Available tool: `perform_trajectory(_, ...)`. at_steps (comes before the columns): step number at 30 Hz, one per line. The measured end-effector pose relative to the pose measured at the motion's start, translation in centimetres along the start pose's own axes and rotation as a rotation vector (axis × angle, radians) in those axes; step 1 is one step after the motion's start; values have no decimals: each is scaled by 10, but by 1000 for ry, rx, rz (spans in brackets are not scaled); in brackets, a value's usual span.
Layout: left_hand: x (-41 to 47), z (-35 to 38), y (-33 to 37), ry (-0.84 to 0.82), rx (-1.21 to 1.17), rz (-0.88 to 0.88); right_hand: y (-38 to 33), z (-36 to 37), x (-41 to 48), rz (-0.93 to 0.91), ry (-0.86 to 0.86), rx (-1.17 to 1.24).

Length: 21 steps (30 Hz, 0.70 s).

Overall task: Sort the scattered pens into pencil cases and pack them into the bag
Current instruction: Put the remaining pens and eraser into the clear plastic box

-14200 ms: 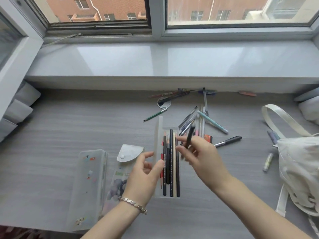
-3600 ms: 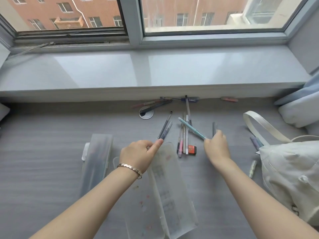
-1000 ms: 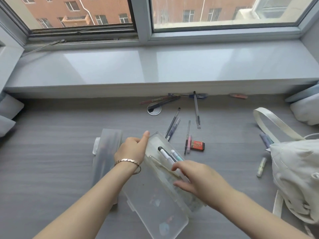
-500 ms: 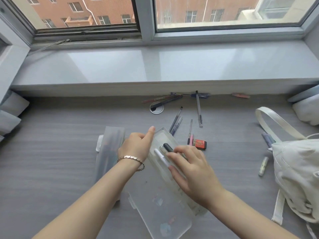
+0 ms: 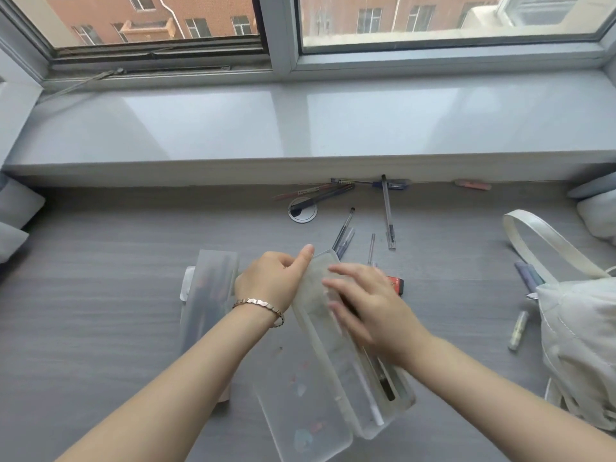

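Observation:
An open frosted plastic pencil case (image 5: 336, 371) lies on the grey desk in front of me, its lid flat to the left. My left hand (image 5: 271, 280) grips the case's far left rim, thumb along the edge. My right hand (image 5: 366, 305) lies inside the case with fingers spread over several pens; the hand is blurred. A white pen and a dark pen (image 5: 383, 381) show at the case's near end. A second, closed frosted case (image 5: 208, 295) lies to the left. A white cloth bag (image 5: 580, 345) sits at the right.
Loose pens lie beyond the case (image 5: 343, 233) and one (image 5: 388, 215) near the sill, more along the wall (image 5: 320, 193). A red eraser (image 5: 396, 285) peeks out beside my right hand. Two markers (image 5: 528, 276) and a pale highlighter (image 5: 518, 330) lie by the bag. A round cable grommet (image 5: 302, 213).
My right hand has pushed the pens down into the open case and its fingers have spread flat over them. My left hand still holds the case's rim.

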<state>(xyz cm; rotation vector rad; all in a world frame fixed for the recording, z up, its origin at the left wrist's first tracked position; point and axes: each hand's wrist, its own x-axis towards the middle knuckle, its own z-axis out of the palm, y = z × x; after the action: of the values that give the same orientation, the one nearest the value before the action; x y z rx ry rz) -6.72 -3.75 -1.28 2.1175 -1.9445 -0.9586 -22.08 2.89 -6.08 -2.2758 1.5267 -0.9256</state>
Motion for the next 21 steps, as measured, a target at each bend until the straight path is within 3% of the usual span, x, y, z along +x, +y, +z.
perform_trajectory(3, 10, -1, 3, 10, 50, 31, 43, -4, 31, -20, 79, 73)
perform_trajectory(6, 19, -2, 5, 21, 100, 48, 83, -11, 66, 117, 108, -5)
perform_trajectory(9, 26, -5, 1, 25, 93, 28, 125, -23, 85, 225, -236, -380)
perform_trajectory(12, 30, -9, -6, 22, 81, -4, 147, -29, 86, 63, -589, -728)
perform_trajectory(14, 30, -10, -11, 11, 60, -30, 157, -30, 83, -29, -654, -835)
perform_trajectory(17, 27, -11, -16, 0, 26, -59, 161, -34, 79, -141, -588, -883)
perform_trajectory(21, 19, -13, -19, 13, 18, -67, 132, -27, 78, -286, -264, -683)
